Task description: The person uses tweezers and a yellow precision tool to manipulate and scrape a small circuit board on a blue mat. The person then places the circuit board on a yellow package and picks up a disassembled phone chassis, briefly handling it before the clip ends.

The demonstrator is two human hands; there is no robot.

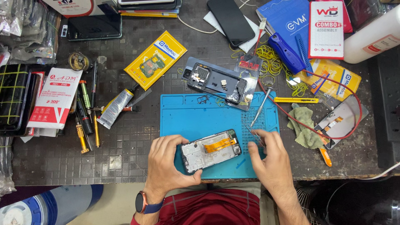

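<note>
The left hand (pixel 168 160) clamps the opened phone frame (pixel 211 150) (orange flex cable up) against the blue mat's (pixel 183 118) near edge, steadying it, while the right hand (pixel 266 156) pinches fine tweezers (pixel 255 135) beside it.

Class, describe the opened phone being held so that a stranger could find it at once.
Find the blue mat at the table's middle. At its near edge the left hand grips an opened phone. Unlike the dark phone back beyond the mat, it shows an orange ribbon cable.

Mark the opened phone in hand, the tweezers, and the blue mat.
opened phone with orange flex cable (pixel 210 151), head view, on its inner frame.
thin metal tweezers (pixel 255 135), head view, near the tips.
blue silicone work mat (pixel 183 121), head view, bare upper-left area.
</note>
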